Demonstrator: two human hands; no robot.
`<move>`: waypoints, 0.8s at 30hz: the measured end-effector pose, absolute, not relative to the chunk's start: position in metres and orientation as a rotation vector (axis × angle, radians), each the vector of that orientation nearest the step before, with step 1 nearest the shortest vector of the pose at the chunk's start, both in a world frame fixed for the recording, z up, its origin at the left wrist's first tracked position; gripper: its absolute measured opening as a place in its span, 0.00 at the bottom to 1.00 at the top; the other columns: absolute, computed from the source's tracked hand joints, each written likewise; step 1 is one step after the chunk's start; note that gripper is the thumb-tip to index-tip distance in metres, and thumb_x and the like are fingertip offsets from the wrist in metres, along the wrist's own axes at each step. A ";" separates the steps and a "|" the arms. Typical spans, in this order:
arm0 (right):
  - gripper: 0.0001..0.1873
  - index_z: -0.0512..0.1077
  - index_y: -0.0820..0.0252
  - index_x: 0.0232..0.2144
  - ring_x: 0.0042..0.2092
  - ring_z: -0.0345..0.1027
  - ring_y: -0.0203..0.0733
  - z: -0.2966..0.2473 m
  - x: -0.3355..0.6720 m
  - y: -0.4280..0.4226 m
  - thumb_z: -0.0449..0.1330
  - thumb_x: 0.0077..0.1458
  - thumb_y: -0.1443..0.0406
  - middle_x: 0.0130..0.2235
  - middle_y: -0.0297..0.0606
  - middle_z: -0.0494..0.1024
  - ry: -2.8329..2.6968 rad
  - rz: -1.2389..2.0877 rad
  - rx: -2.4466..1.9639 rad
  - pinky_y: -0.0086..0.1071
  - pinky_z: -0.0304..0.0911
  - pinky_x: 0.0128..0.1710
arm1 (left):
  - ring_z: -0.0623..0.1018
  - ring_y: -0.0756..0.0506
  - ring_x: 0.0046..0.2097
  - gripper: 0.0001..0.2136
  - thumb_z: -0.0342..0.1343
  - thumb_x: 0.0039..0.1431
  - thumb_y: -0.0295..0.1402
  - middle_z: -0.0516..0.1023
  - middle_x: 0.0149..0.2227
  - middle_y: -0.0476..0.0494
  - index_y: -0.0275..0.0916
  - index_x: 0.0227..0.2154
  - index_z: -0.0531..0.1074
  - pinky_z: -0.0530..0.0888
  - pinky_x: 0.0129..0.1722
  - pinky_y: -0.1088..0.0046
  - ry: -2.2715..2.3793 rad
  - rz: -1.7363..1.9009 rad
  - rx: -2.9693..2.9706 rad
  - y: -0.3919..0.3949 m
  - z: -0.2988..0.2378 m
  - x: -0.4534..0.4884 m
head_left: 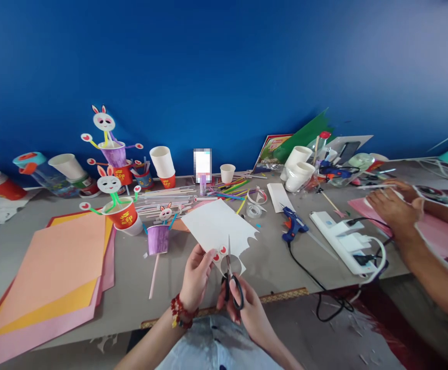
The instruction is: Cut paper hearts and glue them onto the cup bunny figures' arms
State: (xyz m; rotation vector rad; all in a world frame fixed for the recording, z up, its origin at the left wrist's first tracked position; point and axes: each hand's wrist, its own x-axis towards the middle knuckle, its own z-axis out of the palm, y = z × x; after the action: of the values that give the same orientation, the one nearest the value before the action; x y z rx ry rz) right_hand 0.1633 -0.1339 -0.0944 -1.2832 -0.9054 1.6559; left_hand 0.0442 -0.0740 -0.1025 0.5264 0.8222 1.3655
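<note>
My left hand (195,277) pinches the near edge of a white paper sheet (214,226) printed with small red heart circles, its right edge cut jagged. My right hand (247,303) has its fingers through the black handles of scissors (229,277), blades pointing up into the sheet between the printed circles. Both hands hover over the table's near edge (278,294). A red bead bracelet sits on my left wrist.
Stacked orange, yellow and pink sheets (54,277) lie at left. Paper-cup bunny figures (121,210), straws (169,198), white cups (299,167), a blue glue gun (293,223) and a white power strip (343,239) crowd the table. Another person's hands (395,205) press on pink paper at right.
</note>
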 end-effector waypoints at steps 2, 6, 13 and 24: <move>0.33 0.62 0.58 0.28 0.15 0.51 0.24 -0.095 0.162 -0.134 0.58 0.50 0.35 0.21 0.31 0.73 -0.897 1.652 -1.273 0.21 0.45 0.14 | 0.82 0.45 0.44 0.12 0.67 0.54 0.36 0.84 0.42 0.42 0.39 0.41 0.78 0.75 0.46 0.70 0.808 1.374 0.524 -0.075 -0.102 0.044; 0.33 0.61 0.58 0.27 0.15 0.52 0.24 -0.098 0.161 -0.135 0.58 0.50 0.35 0.20 0.31 0.73 -0.877 1.638 -1.268 0.21 0.45 0.14 | 0.82 0.45 0.42 0.11 0.67 0.54 0.35 0.84 0.41 0.43 0.39 0.40 0.79 0.75 0.46 0.70 0.812 1.387 0.513 -0.076 -0.103 0.044; 0.33 0.61 0.58 0.27 0.15 0.52 0.24 -0.099 0.161 -0.135 0.58 0.50 0.35 0.21 0.32 0.73 -0.882 1.634 -1.268 0.21 0.45 0.14 | 0.81 0.45 0.45 0.10 0.66 0.55 0.35 0.84 0.43 0.43 0.40 0.40 0.78 0.74 0.48 0.70 0.784 1.382 0.517 -0.075 -0.104 0.045; 0.32 0.62 0.58 0.27 0.15 0.53 0.25 -0.105 0.160 -0.136 0.58 0.51 0.36 0.21 0.31 0.73 -0.883 1.612 -1.263 0.21 0.47 0.14 | 0.81 0.46 0.44 0.10 0.66 0.55 0.35 0.84 0.42 0.43 0.40 0.40 0.78 0.74 0.48 0.70 0.786 1.378 0.512 -0.074 -0.107 0.045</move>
State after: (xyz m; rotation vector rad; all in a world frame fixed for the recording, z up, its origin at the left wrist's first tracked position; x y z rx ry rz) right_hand 0.1598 -0.1357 -0.1055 -1.2635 -0.8828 1.6116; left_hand 0.0448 -0.0744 -0.1070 0.5123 0.7857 1.3778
